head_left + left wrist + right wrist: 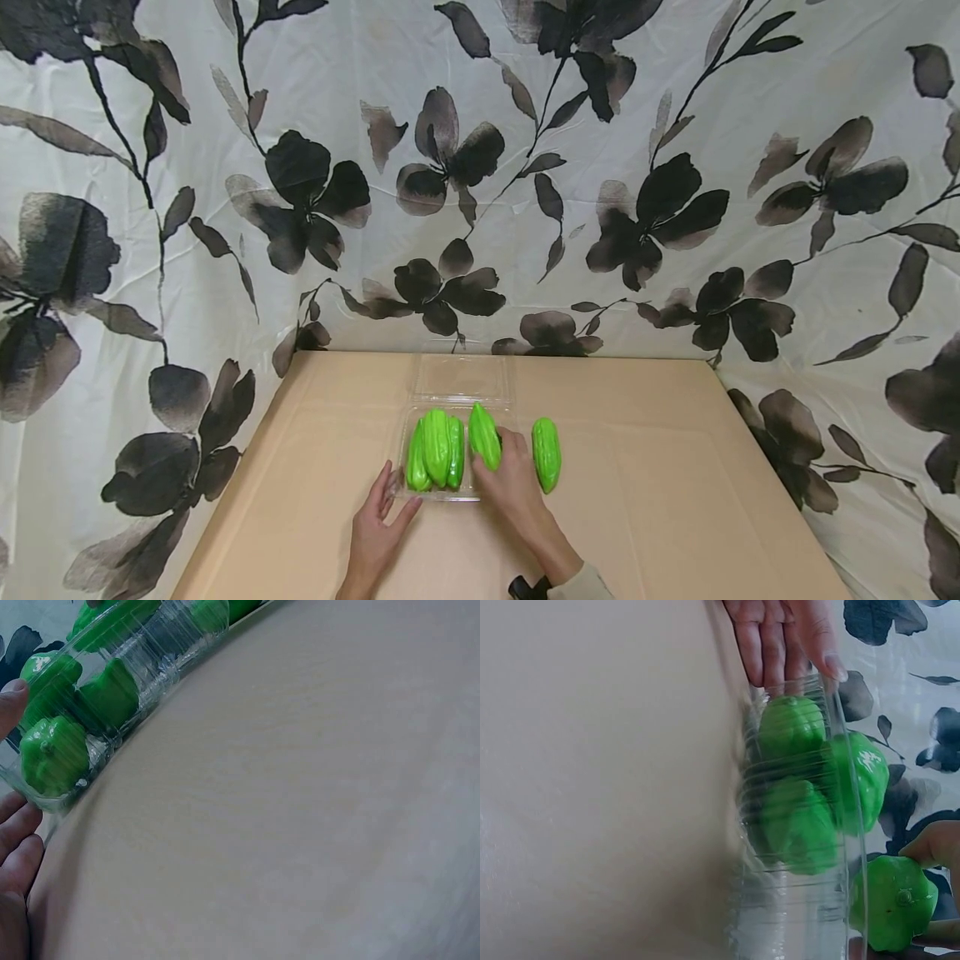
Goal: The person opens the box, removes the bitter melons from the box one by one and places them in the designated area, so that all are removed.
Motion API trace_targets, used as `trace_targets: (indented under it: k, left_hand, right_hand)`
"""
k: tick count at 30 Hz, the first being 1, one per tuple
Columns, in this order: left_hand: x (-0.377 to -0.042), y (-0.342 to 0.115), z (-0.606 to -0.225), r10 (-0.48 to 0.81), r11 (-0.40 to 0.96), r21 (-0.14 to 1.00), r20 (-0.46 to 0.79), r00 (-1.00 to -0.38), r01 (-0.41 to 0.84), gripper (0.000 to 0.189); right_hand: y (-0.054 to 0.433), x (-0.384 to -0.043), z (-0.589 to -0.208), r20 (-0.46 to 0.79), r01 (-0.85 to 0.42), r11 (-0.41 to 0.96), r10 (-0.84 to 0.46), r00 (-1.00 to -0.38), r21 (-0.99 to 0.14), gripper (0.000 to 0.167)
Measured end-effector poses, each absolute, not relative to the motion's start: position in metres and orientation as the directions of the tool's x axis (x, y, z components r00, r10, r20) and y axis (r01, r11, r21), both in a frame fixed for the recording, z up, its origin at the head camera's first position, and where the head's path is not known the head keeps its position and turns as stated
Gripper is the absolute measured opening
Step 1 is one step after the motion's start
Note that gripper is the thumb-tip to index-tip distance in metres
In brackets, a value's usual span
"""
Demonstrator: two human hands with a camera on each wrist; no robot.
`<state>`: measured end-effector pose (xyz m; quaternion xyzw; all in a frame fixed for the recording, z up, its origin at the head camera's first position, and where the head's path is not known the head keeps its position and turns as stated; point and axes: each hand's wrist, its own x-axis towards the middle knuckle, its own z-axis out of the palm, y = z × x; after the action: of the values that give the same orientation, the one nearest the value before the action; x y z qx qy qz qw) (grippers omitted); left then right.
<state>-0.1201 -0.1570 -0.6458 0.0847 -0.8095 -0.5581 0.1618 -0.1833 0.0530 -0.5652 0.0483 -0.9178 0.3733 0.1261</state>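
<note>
A clear plastic container (465, 494) holds three long, ridged, glossy green vegetables (437, 446) in its left part, one lying over the other two. At its left front corner is my left hand (375, 529), the fingers straight along the end wall and the thumb by the front. My right hand (513, 483) pinches another ridged green vegetable (483, 435) between thumb and fingers, over the right part of the container. In the right wrist view this held vegetable (894, 904) shows end-on, beside the container's rim (847, 787).
A further ridged green vegetable (547, 455) lies on the tan table (660, 500), right of the container. The container's clear lid (461, 379) is folded back behind it. A white cloth with dark flowers (540, 250) hangs behind the table.
</note>
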Motion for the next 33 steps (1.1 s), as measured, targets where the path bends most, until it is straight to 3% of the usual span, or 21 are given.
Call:
trace_targets:
  k: [13, 33]
  left_hand:
    - [-0.110, -0.151, -0.610, -0.296, 0.338, 0.941, 0.136, -0.945, 0.030, 0.076]
    - [-0.108, -0.151, -0.604, -0.279, 0.341, 0.939, 0.154, -0.948, 0.052, 0.076]
  right_hand:
    - [0.075, -0.185, -0.559, 0.316, -0.179, 0.717, 0.061, -0.947, -0.674, 0.054]
    - [0.115, -0.189, -0.560, 0.368, -0.160, 0.721, 0.141, -0.919, -0.675, 0.050]
